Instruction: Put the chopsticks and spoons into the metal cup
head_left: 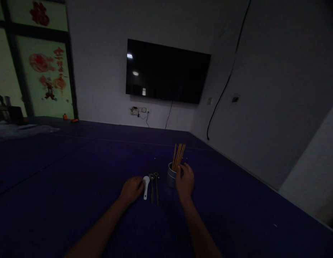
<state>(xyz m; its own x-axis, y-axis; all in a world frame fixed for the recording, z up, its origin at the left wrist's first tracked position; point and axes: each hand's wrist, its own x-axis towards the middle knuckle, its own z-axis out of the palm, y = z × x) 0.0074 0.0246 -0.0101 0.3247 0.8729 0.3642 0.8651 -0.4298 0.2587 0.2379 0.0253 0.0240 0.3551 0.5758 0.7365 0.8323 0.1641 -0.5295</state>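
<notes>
On the dark blue surface (75,179) stands a small pale cup (171,176) holding several wooden chopsticks (178,156). My right hand (185,181) is at the cup's right side, fingers curled round it. Left of the cup lie two metal spoons (154,186) and a white ceramic spoon (146,186), side by side with handles toward me. My left hand (132,189) rests on the surface with its fingers bent, touching the white spoon's left side; whether it grips the spoon is not clear in the dim light.
A black screen (166,71) hangs on the far wall above a socket strip (139,110). A black cable (222,89) runs down the right wall. Red paper decorations (48,71) cover a window at the far left.
</notes>
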